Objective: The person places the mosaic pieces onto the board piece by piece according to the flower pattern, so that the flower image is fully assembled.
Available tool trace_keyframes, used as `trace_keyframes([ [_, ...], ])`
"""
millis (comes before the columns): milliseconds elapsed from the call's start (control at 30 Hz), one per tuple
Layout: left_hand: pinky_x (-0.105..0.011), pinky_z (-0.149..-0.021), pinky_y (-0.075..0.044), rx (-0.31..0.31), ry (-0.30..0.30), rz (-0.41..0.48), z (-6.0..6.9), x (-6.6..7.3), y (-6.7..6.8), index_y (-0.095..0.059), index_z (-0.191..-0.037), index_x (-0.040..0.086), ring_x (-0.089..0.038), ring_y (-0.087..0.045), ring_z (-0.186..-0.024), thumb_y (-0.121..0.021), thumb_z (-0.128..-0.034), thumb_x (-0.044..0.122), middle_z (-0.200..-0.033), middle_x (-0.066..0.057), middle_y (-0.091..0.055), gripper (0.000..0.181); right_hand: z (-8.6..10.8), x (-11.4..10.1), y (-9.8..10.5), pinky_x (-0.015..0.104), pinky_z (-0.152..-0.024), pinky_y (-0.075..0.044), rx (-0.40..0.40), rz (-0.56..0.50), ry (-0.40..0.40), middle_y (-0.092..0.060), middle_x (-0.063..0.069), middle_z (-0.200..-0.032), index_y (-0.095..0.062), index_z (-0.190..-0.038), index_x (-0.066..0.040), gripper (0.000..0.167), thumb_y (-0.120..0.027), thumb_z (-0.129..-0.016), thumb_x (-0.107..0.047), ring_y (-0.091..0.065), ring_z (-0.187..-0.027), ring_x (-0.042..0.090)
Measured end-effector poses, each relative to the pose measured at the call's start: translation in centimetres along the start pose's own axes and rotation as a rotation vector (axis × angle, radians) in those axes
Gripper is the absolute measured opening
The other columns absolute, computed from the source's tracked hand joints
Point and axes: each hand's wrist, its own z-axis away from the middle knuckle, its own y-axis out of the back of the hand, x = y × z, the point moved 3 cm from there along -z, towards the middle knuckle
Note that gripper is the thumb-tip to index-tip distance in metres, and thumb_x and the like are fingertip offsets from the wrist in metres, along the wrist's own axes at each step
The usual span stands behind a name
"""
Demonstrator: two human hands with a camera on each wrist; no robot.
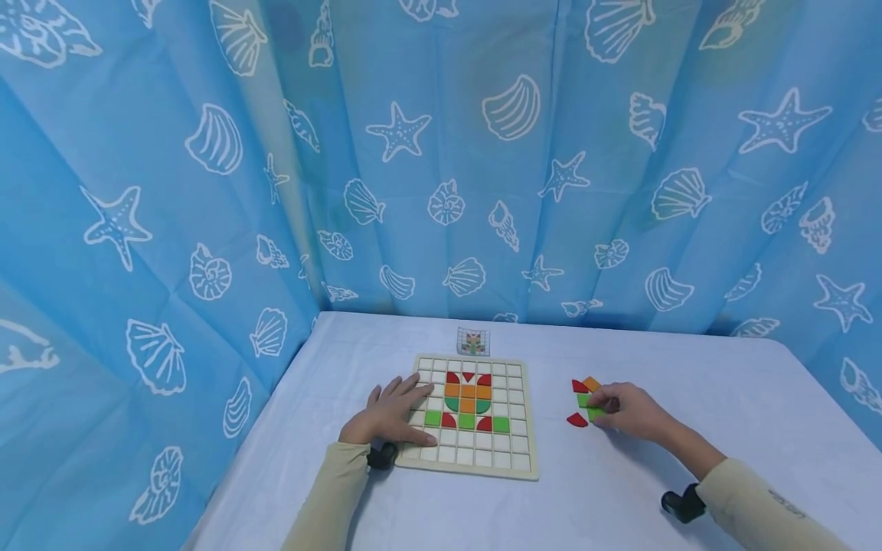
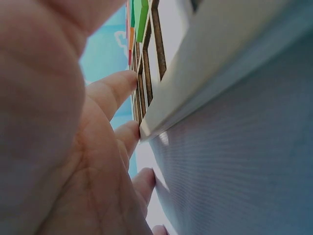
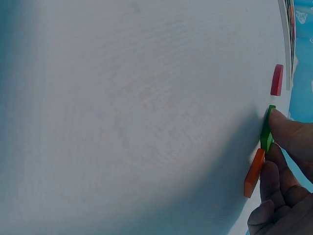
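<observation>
A pale wooden grid board holds an inlaid pattern of red, orange, green and teal tiles. My left hand rests with spread fingers over the board's left side; in the left wrist view, fingertips touch its frame. To the right of the board, my right hand pinches a green tile between thumb and fingers, low over the cloth. Close by lie a red quarter-round tile, another red tile, an orange tile and a second green tile.
A small printed card with a coloured grid pattern lies just behind the board. White cloth covers the table. Blue curtains with white shells and starfish hang along the back and left side.
</observation>
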Motion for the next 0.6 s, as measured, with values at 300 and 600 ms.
trace_keyframes([
  [300,-0.065,-0.12,-0.006,-0.001,0.005,0.003,-0.42,-0.44,-0.1,-0.034,-0.154,0.028,-0.037,-0.011,-0.153,-0.08,-0.0716,0.061,-0.166,-0.005,-0.019,0.1,-0.13,-0.43,0.17,0.033,-0.075,-0.056,0.002,0.039,0.002,-0.065,0.003,-0.093,-0.07,-0.101,-0.009,0.024,-0.081,-0.08,-0.011,-0.056,-0.085,0.018],
  [600,-0.065,-0.12,-0.006,-0.005,0.006,-0.011,-0.51,-0.52,-0.41,-0.035,-0.154,0.029,-0.037,-0.011,-0.153,-0.08,-0.0705,0.063,-0.166,-0.004,-0.02,0.101,-0.03,-0.61,0.03,0.031,-0.071,-0.054,0.0,0.069,-0.025,-0.062,0.002,-0.089,-0.069,-0.102,-0.008,0.029,-0.084,-0.077,-0.014,-0.053,-0.083,0.018],
])
